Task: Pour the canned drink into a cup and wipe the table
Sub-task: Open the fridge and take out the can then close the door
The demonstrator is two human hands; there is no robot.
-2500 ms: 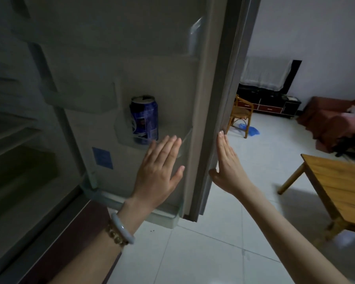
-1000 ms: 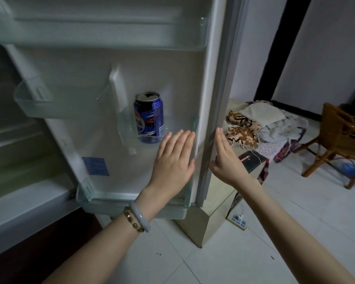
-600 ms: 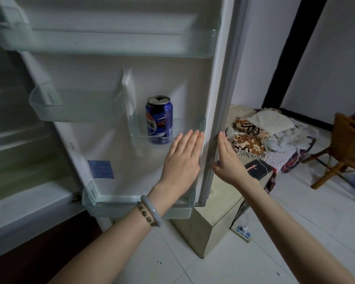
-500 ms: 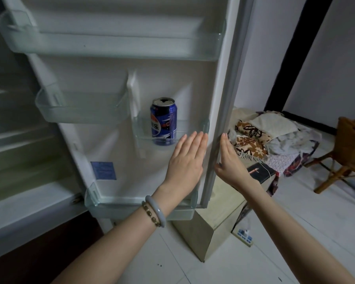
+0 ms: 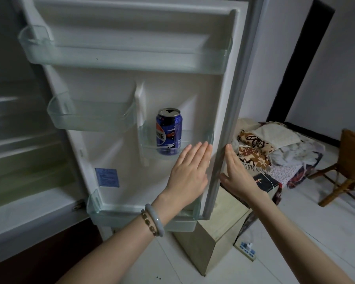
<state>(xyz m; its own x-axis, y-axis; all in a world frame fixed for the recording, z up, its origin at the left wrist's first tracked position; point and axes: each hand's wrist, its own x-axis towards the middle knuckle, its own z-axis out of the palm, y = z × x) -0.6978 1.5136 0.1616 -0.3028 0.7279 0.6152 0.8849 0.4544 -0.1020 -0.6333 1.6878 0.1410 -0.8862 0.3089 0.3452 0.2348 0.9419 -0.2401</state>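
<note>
One door (image 5: 172, 83): your fridge door is wide open. That is the only step you can count as done.
Left hand (image 5: 188, 175): it is flat, with the fingers straight and pressed together and the palm toward the inside of the door. It sits just below and to the right of the can, holds nothing and does not touch the can.
Right hand (image 5: 237, 173): it is flat too, fingers straight and together, at the outer edge of the door. I cannot tell if it touches the edge.
Shelf (image 5: 201, 140): this small clear door shelf holds the can.
Can (image 5: 168, 131): it is blue and stands upright on the shelf, about halfway up the door. You have not picked it up. You have yet to take it, pour it and wipe. No cup or cloth shows.
Sticker (image 5: 107, 177): this blue sticker is low on the door, and its print is too small to read.
Writing: the can has white Chinese signs ending in 乐. Its round red, white and blue mark looks like Pepsi's.
</note>
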